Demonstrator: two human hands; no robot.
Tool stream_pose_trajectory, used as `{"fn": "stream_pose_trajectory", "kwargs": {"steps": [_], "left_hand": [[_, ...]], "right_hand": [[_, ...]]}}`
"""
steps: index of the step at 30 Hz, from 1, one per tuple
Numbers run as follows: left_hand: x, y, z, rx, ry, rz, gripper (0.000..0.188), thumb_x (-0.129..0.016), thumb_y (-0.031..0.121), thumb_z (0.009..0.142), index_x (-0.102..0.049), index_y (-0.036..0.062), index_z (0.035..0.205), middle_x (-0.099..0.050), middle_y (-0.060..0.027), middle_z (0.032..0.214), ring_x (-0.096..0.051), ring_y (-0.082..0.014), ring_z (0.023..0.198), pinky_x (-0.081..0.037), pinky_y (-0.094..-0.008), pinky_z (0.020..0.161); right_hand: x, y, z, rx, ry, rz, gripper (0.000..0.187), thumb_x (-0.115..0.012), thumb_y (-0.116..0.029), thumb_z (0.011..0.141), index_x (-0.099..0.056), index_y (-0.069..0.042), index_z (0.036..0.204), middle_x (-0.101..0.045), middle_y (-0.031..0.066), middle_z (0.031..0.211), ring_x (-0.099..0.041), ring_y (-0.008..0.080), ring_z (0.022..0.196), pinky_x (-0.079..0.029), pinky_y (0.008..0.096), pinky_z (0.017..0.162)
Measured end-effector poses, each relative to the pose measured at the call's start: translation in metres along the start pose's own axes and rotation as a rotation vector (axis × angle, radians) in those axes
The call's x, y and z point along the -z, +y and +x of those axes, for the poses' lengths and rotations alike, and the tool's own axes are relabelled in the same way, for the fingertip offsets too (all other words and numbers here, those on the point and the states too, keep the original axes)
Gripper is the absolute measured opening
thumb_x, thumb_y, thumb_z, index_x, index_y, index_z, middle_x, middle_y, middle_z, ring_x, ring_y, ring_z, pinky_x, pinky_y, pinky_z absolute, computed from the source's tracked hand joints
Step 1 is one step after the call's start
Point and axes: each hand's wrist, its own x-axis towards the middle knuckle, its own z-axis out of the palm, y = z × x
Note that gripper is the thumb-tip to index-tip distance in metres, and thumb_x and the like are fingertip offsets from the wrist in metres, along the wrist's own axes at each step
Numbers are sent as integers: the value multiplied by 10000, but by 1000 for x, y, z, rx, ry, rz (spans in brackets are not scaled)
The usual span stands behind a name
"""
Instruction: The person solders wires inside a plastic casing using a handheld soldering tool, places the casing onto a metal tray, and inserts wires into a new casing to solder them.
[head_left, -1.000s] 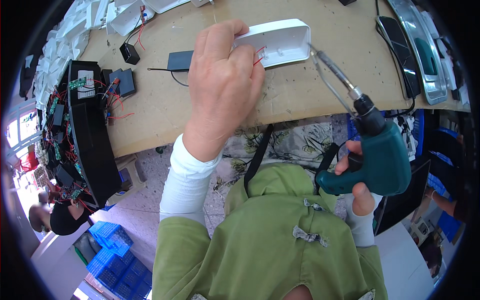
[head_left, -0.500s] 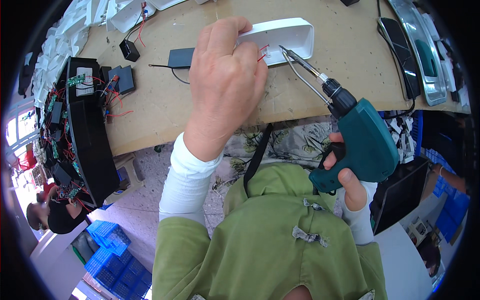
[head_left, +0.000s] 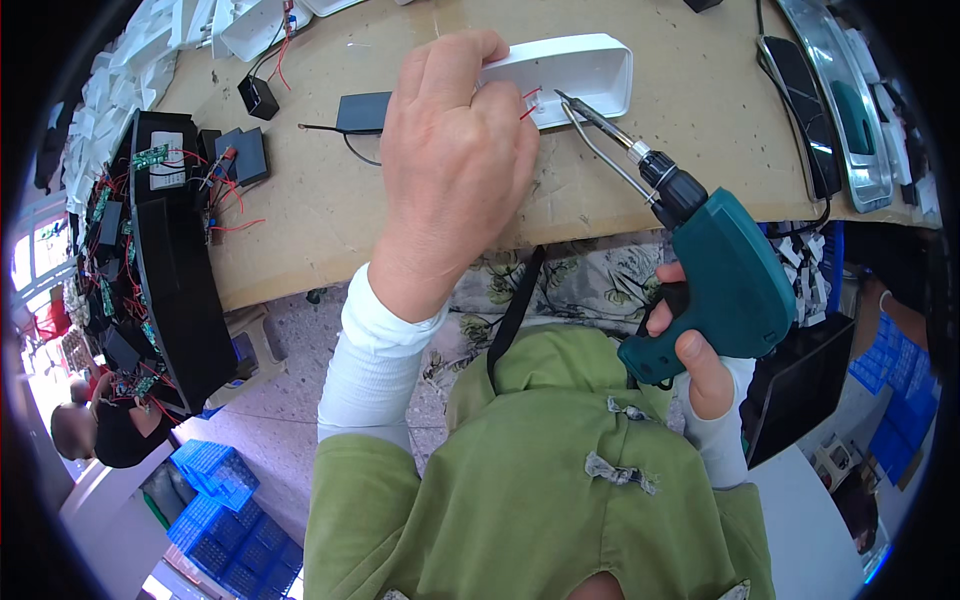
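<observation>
My left hand [head_left: 455, 150] is closed on the near-left part of a white plastic housing [head_left: 590, 75], an open shallow box tilted on the table. Two short red wires [head_left: 531, 103] show inside it beside my fingertips; what my fingers pinch there is hidden. In my right hand [head_left: 700, 350] is a dark green pistol-shaped soldering gun [head_left: 735, 270], its grip wrapped by my fingers. The metal tip and the thin curved feed tube point into the housing, close to the red wires. A dark grey block [head_left: 362, 113] with a black lead lies left of my left hand.
To the left stands a black bin [head_left: 180, 270] with circuit boards and red wires; white housings [head_left: 125, 95] are heaped behind it. A black box with wires [head_left: 258, 98] lies at the back left. At right are a phone [head_left: 800, 110] and a metal tray [head_left: 850, 120].
The white housing has shifted very slightly right, and the soldering gun's tip a little left, nearer the red wires. Both hands keep their grips.
</observation>
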Motion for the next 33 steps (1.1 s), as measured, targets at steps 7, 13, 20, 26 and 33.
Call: {"fn": "stream_pose_trajectory", "kwargs": {"steps": [7,13,20,26,33], "left_hand": [[1,0,-1,5,-7,4,72,-649,11,645,-635,-2,714,-584,-105,957,-563,-260,834,-460,-332,716],[1,0,-1,7,-8,-8,72,-648,10,644,-632,-1,713,-578,-101,958,-557,-261,825,-458,-333,709],[0,-1,-1,0,-4,-19,69,-647,11,648,-631,-2,714,-577,-105,963,-557,-266,839,-456,-334,725],[1,-1,-1,2,-10,-18,70,-646,12,650,-632,-3,718,-577,-108,973,-556,-267,859,-453,-335,745],[0,-1,-2,6,-4,-27,78,-647,10,648,-629,-7,722,-578,-111,971,-557,-268,857,-453,-335,746]], "right_hand": [[-2,-1,2,0,7,15,608,-678,-209,782,-417,2,1288,-522,115,1164,-550,148,815,-468,295,730],[-5,-2,5,-5,24,29,614,-687,-229,781,-421,1,1284,-535,115,1140,-553,143,804,-472,284,708],[-7,-2,7,0,40,34,608,-691,-230,775,-432,5,1271,-539,119,1127,-556,141,797,-472,275,698],[-8,-2,7,-12,33,25,594,-688,-223,777,-437,5,1265,-544,117,1113,-555,140,796,-472,275,694],[-9,-2,8,-21,37,37,598,-690,-216,780,-428,3,1271,-539,114,1116,-555,140,800,-468,273,704]]}}
